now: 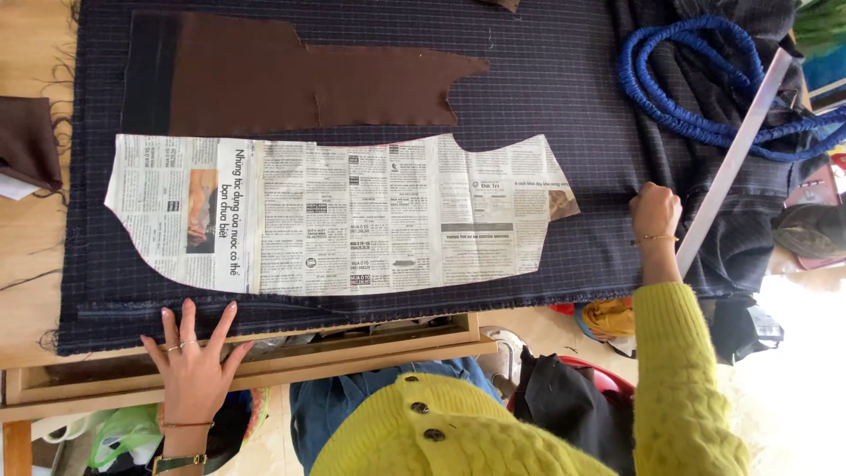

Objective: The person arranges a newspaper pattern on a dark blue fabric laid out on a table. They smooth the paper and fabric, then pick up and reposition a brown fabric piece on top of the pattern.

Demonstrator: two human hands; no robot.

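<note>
A dark navy checked cloth (546,88) lies spread over a wooden table. On it rests a pattern piece cut from newspaper (352,216), and above that a brown fabric piece (291,79) of similar outline. My left hand (196,357) lies flat, fingers spread, on the cloth's near edge at the table's front. My right hand (655,211) is closed, pinching the cloth at its right side, beside the lower end of a long clear ruler (731,150). My sleeves are yellow knit.
A coil of blue cord (670,79) lies on dark fabric at the upper right. A brown cloth scrap (26,141) sits at the table's left edge. An open wooden drawer (264,357) juts out below the front edge. Bags and clutter lie on the floor.
</note>
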